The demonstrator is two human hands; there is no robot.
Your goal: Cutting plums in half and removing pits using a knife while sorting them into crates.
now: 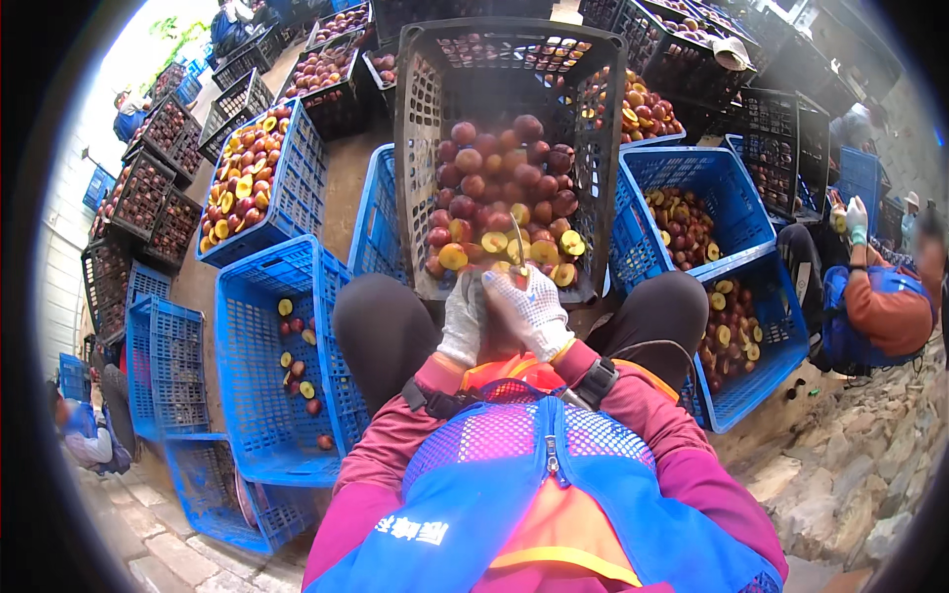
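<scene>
At far left, black crates [146, 198] filled with plums stand stacked; beside them, a blue crate [306, 168] is heaped with cut plums [237, 183], yellow flesh showing; nearer the person, a second blue crate [242, 395] holds a few scattered pieces, some cut, some red-skinned.

At centre, a large black crate [422, 158] stands before the person's knees, its near edge at the hands; whole dark-red plums [492, 163] fill its middle, with halved plums [494, 242] along the near side; the left hand [463, 321], in a white glove, is close beside the right, fingers largely hidden, grip cannot be told; the right hand [534, 306], in a dotted white glove, has bent fingers; a thin curved blade [517, 237] shows just beyond them, but whether it is gripped cannot be told.

To the right, two blue crates [732, 198] hold cut plums; farther right sits a co-worker [890, 321] in an orange-brown sleeve, near rough stones [850, 494].
</scene>
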